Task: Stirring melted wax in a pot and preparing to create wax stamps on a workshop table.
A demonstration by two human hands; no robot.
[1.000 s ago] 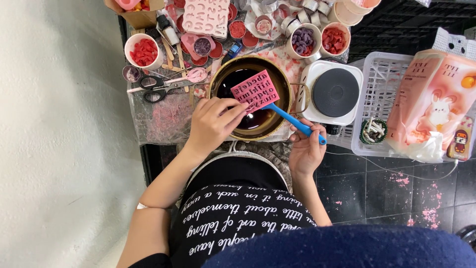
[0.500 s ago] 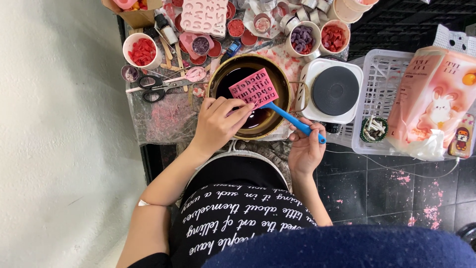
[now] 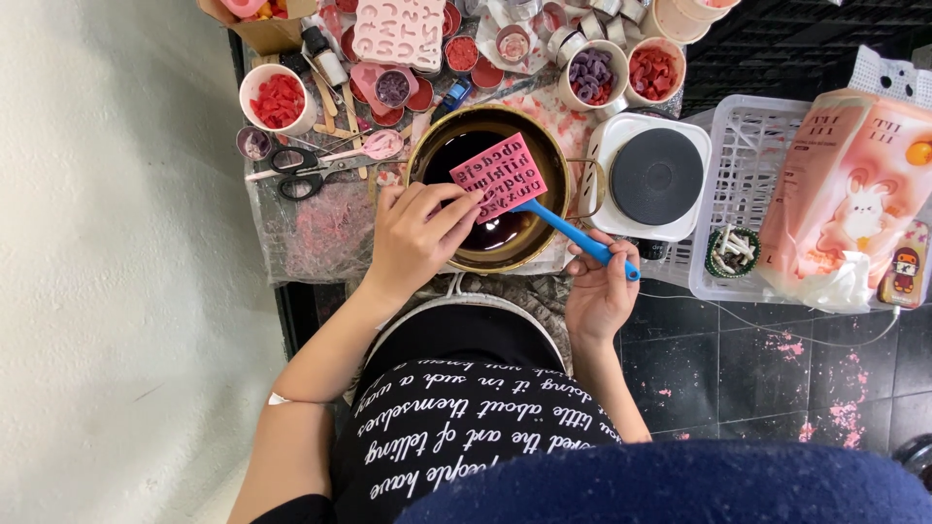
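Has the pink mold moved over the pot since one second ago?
No. The pink mold, held by the left hand, sits at the same place over the pot.

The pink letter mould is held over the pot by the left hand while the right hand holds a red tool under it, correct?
Not quite: the head view shows the tool in the right hand is blue, not red. The left hand does hold the pink letter mould over the pot.

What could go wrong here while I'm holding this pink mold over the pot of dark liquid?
The pink letter mold is held only at one edge by the left hand, right above the dark liquid in the pot; it could slip in and splash. The blue tool in the right hand could flick drips onto the lap just below. The pot sits near the table's edge, so a nudge might tip it.
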